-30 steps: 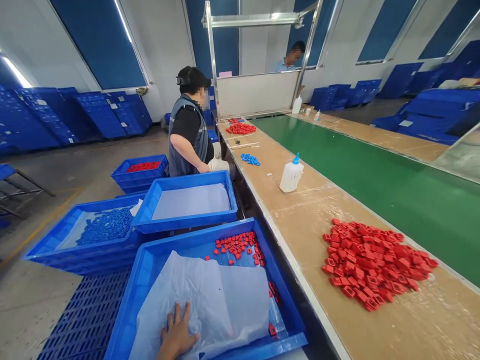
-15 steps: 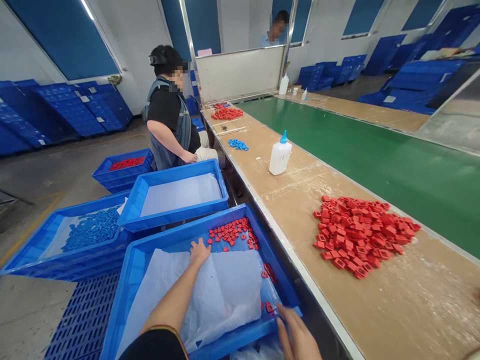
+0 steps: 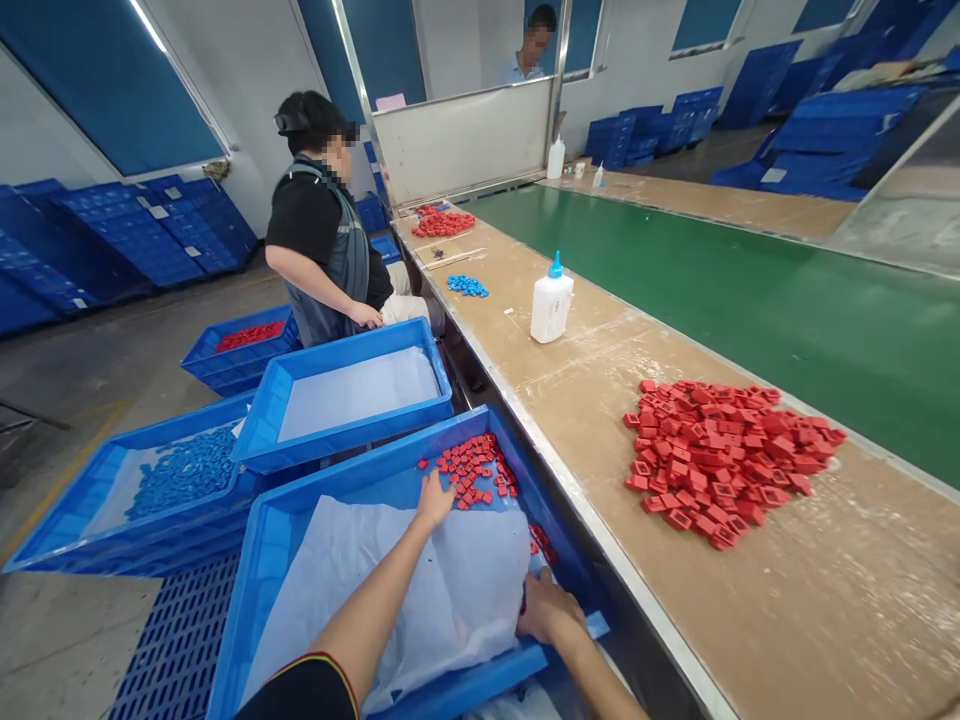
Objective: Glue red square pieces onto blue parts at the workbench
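Inside the large blue tray (image 3: 259,560), my left hand (image 3: 435,500) reaches to the near edge of a scatter of small red plastic pieces (image 3: 480,462), its fingers apart. My right hand (image 3: 551,605) is low in the tray's right corner, its fingers curled down over a few red pieces, which it mostly hides. A bit of red shows at its fingertips. Between the hands, a wrinkled white sheet (image 3: 442,580) covers much of the tray floor. More red pieces (image 3: 541,545) lie along the right wall, just beyond my right hand.
On the worktable (image 3: 592,390) lie a big heap of red pieces (image 3: 727,455), a white bottle (image 3: 552,305) and blue pieces (image 3: 467,286). A paper-lined tray (image 3: 352,390) and a tray of blue parts (image 3: 180,470) stand left. A co-worker (image 3: 322,230) sits beyond.
My left hand has moved right, and the red pieces near it sit closer together towards the right. My right hand has gone from the tray's rim down inside, over the corner pieces.
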The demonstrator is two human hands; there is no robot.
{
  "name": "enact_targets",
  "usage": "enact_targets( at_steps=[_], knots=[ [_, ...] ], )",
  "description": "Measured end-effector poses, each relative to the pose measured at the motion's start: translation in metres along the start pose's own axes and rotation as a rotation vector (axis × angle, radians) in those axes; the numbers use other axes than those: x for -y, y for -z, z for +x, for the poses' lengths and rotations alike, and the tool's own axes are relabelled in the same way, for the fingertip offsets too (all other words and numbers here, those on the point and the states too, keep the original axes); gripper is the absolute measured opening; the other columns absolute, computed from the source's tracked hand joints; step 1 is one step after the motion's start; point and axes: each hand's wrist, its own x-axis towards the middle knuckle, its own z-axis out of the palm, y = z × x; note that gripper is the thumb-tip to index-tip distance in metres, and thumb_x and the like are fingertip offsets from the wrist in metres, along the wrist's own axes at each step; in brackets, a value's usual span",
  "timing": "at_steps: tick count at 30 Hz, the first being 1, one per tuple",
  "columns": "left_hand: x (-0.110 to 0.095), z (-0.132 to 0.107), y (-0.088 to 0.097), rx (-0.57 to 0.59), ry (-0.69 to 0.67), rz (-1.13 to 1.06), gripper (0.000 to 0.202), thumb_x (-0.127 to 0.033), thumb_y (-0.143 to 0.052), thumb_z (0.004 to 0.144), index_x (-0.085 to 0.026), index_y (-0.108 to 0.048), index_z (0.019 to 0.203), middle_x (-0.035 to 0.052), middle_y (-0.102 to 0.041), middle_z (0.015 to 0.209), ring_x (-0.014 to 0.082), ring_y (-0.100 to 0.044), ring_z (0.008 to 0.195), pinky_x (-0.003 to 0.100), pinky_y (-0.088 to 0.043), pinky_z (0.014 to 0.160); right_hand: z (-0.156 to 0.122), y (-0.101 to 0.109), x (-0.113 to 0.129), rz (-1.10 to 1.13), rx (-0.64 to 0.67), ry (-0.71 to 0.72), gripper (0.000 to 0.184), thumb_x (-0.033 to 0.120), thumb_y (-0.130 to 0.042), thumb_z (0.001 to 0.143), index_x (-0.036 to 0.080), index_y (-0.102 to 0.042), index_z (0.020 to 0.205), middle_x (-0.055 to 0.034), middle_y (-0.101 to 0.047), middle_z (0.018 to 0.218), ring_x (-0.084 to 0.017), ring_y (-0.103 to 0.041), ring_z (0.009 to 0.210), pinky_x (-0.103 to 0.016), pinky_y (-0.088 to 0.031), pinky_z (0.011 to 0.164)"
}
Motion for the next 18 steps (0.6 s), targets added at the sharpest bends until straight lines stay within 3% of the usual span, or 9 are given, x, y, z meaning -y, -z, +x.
enact_targets(
  at_steps=[3,5,8,10,14,18],
  knots=[
    [0.024,-0.032,-0.013,0.045,0.012,0.056,0.051,-0.042,-0.059,0.089,-0.020,-0.049,0.134,0.0129,-0.044,0.146,0.0318,-0.045,0.130,0.058,-0.037,0.108,-0.001,0.000,-0.001,0.019,-0.037,0.045,0.061,0.034,-0.071,0.079,0.015,-0.052,0.134,-0.0175,-0.048,0.140,-0.032,-0.055,0.118,-0.049,-0.046,0.098],
    [0.050,-0.062,-0.021,0.078,0.046,0.094,0.062,-0.046,-0.059,0.087,-0.023,-0.042,0.142,0.0128,-0.031,0.156,0.0354,-0.031,0.141,0.060,-0.026,0.114,-0.002,-0.002,0.006,0.027,-0.097,0.112,0.055,0.035,-0.061,0.086,0.017,-0.050,0.137,-0.0167,-0.049,0.138,-0.033,-0.051,0.124,-0.050,-0.041,0.102],
    [0.097,-0.108,-0.029,0.118,0.181,0.158,0.078,-0.050,-0.060,0.081,-0.027,-0.031,0.150,0.0118,-0.012,0.164,0.0433,-0.009,0.148,0.061,-0.021,0.114,-0.004,-0.008,0.033,0.035,-0.180,0.241,0.050,0.033,-0.049,0.092,0.020,-0.048,0.140,-0.0145,-0.052,0.136,-0.033,-0.044,0.130,-0.051,-0.032,0.108],
    [0.128,-0.131,-0.030,0.096,0.307,0.206,0.080,-0.052,-0.054,0.082,-0.028,-0.024,0.152,0.0101,-0.003,0.165,0.0449,0.000,0.148,0.064,-0.019,0.112,-0.007,-0.016,0.058,0.046,-0.190,0.345,0.046,0.034,-0.044,0.095,0.025,-0.048,0.140,-0.0108,-0.054,0.136,-0.029,-0.044,0.130,-0.046,-0.033,0.109],
    [0.170,-0.150,-0.027,-0.007,0.533,0.277,0.078,-0.060,-0.032,0.089,-0.023,-0.013,0.154,0.0125,0.004,0.165,0.0446,0.002,0.148,0.066,-0.018,0.112,-0.012,-0.040,0.098,0.037,-0.156,0.509,0.043,0.030,-0.043,0.097,0.022,-0.047,0.139,-0.0083,-0.052,0.138,-0.024,-0.047,0.127,-0.041,-0.041,0.103],
    [0.182,-0.149,-0.027,-0.047,0.672,0.307,0.078,-0.062,-0.024,0.089,-0.020,-0.013,0.154,0.0155,0.001,0.165,0.0457,-0.003,0.148,0.063,-0.025,0.110,-0.009,-0.069,0.119,-0.067,-0.069,0.593,0.037,0.022,-0.057,0.092,0.017,-0.056,0.129,-0.0124,-0.047,0.142,-0.030,-0.044,0.130,-0.050,-0.042,0.103]
  ],
)
